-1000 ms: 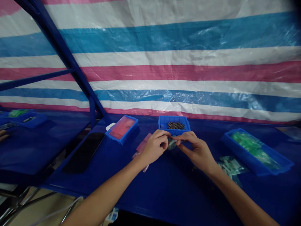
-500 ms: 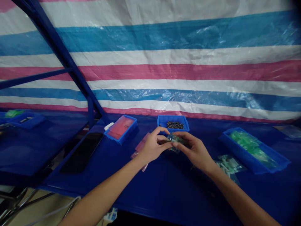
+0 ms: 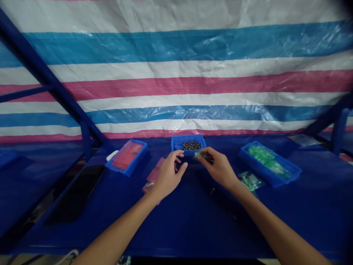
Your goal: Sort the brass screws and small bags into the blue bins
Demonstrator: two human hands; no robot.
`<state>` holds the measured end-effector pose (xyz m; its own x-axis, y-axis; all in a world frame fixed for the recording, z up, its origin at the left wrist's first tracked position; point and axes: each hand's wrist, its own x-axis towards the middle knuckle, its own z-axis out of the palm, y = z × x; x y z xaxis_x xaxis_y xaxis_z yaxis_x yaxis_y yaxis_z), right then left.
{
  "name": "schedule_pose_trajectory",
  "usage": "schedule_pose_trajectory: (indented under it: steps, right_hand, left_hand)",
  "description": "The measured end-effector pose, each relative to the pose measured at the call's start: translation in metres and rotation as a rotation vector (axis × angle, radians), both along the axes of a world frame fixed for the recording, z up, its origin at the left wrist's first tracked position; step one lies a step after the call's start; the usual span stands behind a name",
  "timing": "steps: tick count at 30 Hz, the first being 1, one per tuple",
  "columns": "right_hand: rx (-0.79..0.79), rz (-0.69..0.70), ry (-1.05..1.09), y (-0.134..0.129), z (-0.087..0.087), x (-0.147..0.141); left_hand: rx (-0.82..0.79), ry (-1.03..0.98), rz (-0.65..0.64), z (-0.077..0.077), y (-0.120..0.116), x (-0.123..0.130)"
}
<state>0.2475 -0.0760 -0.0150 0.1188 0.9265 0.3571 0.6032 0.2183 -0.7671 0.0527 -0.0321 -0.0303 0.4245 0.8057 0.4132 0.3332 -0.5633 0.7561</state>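
My right hand (image 3: 217, 168) pinches a small clear plastic bag (image 3: 203, 155) with green and dark contents at its fingertips. The bag sits just over the front wall of a small blue plastic tray (image 3: 188, 139), which holds a heap of dark beads (image 3: 191, 145). My left hand (image 3: 168, 176) is just in front of that tray, its fingers apart and holding nothing. A few pink plastic bags (image 3: 154, 175) lie on the table by its wrist.
A blue tray of pink-red sheets (image 3: 127, 158) stands to the left, and a blue tray of green bags (image 3: 268, 164) to the right. Loose green bags (image 3: 250, 180) lie in front of it. A black tablet or phone (image 3: 75, 195) lies on the blue-covered table (image 3: 176, 228). A striped tarpaulin (image 3: 176, 88) hangs behind.
My left hand has let go of the bag and moved back from it, fingers apart. The bag stays in my right hand. The whole view has shifted, with the trays now smaller and further left.
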Motion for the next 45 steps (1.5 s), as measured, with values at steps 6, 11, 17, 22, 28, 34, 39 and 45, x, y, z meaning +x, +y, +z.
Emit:
schedule_pose_trajectory:
  steps: [6,11,17,22,28,34,39,45]
  right_hand:
    - [0.189,-0.327,-0.325,0.002,0.028,0.057]
    - [0.262,-0.764,-0.374,-0.047,0.058,0.131]
    - [0.027,-0.862,-0.541,-0.109,0.023,0.180]
    - [0.024,-0.697,-0.671,-0.111,0.002,0.188]
    - [0.290,-0.764,-0.698,-0.143,0.008,0.102]
    - [-0.038,0.021,-0.596,-0.165,-0.030,0.034]
    - [-0.106,0.113,-0.500,-0.132,-0.025,0.022]
    - [-0.089,0.276,-0.356,-0.051,0.022,-0.006]
  left_hand:
    - [0.176,0.183,-0.068,-0.001,-0.005,-0.001]
    - [0.249,0.259,-0.079,0.000,-0.005,-0.002]
    - [0.410,0.331,-0.108,0.001,-0.004,-0.004]
    - [0.406,0.325,-0.121,0.000,-0.006,-0.001]
    - [0.372,0.296,-0.097,-0.001,-0.006,-0.001]
    - [0.297,0.219,-0.081,-0.001,-0.008,0.000]
    - [0.307,0.209,-0.110,0.001,-0.013,0.000]
    - [0.316,0.111,-0.043,0.007,-0.012,-0.003]
